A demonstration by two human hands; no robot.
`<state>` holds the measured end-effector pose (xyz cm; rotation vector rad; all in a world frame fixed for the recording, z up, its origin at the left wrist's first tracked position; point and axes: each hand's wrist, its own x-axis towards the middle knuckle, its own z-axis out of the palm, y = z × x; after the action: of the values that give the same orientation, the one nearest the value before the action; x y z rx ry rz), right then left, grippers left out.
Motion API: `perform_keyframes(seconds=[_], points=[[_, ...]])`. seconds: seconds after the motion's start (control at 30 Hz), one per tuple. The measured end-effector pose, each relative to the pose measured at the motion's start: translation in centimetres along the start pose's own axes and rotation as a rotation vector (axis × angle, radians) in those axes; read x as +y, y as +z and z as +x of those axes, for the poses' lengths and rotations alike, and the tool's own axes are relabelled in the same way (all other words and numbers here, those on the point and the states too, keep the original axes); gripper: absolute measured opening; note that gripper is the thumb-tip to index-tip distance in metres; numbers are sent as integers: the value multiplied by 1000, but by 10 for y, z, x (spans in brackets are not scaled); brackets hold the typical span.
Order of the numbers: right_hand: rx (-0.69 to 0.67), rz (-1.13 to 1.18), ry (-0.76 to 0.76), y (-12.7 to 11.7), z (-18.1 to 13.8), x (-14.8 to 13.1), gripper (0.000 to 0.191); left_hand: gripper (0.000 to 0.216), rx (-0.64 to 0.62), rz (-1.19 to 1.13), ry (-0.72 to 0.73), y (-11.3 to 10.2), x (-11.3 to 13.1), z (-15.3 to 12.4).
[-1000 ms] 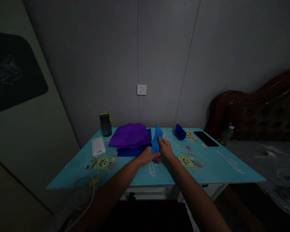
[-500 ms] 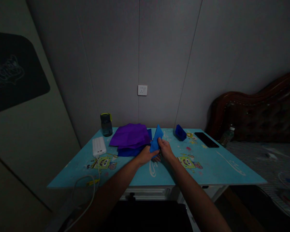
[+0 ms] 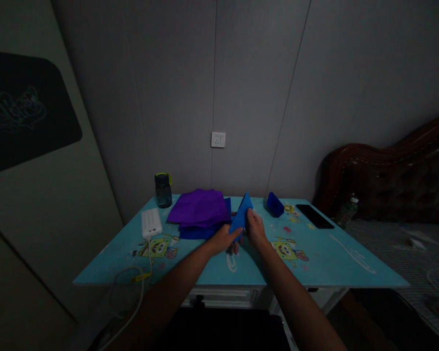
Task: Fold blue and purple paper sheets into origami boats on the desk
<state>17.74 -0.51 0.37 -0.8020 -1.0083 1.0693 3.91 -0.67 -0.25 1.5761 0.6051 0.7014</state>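
Between my two hands is a folded piece of bright blue paper (image 3: 241, 218), tilted with a pointed corner up. My left hand (image 3: 223, 239) grips its lower left part, thumb across the front. On its right edge my right hand (image 3: 255, 228) is closed, thumb near the upper part. Some fingers are hidden behind the paper. Just left of the hands lies a stack of purple paper sheets (image 3: 197, 208) over dark blue sheets (image 3: 195, 232). A dark blue folded paper piece (image 3: 274, 204) stands to the right, apart from my hands.
The table (image 3: 212, 273) carries a dark water bottle (image 3: 163, 190), a white power bank (image 3: 151, 223) with a cable, and a black phone (image 3: 314, 216) at the right. Beyond the right edge are a plastic bottle (image 3: 347, 212) and a bed. A wall stands behind.
The blue paper has turned a little and leans more to the right, with my hands still on it. The whole view has shifted slightly.
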Motion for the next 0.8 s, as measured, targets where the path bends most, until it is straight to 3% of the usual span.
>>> perform_keyframes(seconds=[0.37, 0.6, 0.7, 0.8], points=[[43, 31, -29, -4, 7, -1, 58, 54, -51, 36, -18, -4, -14, 5], [204, 28, 12, -8, 10, -1, 61, 55, -151, 59, -80, 0, -12, 1], [153, 71, 19, -8, 11, 0, 59, 58, -83, 35, -82, 1, -11, 4], [40, 39, -13, -5, 11, 4, 59, 64, 96, -62, -47, -2, -10, 8]])
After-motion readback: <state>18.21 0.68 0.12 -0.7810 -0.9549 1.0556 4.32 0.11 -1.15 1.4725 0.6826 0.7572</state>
